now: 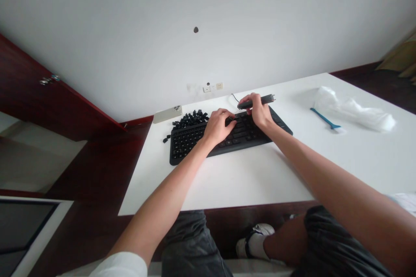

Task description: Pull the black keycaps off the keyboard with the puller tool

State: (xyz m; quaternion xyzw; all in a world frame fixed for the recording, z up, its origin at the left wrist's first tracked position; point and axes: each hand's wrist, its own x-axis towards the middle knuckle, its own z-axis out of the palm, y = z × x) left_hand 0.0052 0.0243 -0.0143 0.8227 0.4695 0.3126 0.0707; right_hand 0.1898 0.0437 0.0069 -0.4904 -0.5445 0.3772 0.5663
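Two hands over the black keyboard point(191, 149): what does each have?

The right hand point(256, 111) is clamped round a slim black corded stick point(256, 102), above the keyboard's far right side. The left hand point(218, 127) rests its fingers point(229, 123) on the keys point(191, 145); whether they pinch anything, I can't tell.

How would that stick handle?

I'd judge it light, stiff and perhaps a little slick. The middle of the barrel looks like the place to hold it, as the right hand does, leaving the cord point(234, 97) free.

And the loose black keycaps point(190, 119)?

They're heaped just beyond the keyboard's far left edge, with a few strays beside its left end. They look tiny, light and hard, so they'd skitter easily; pinch them by the sides.

What else lies about?

A pale phone point(165, 114) sits beyond the heap. Right of the keyboard are a blue-handled tool point(325, 118) and a crumpled clear plastic bag point(354, 112).
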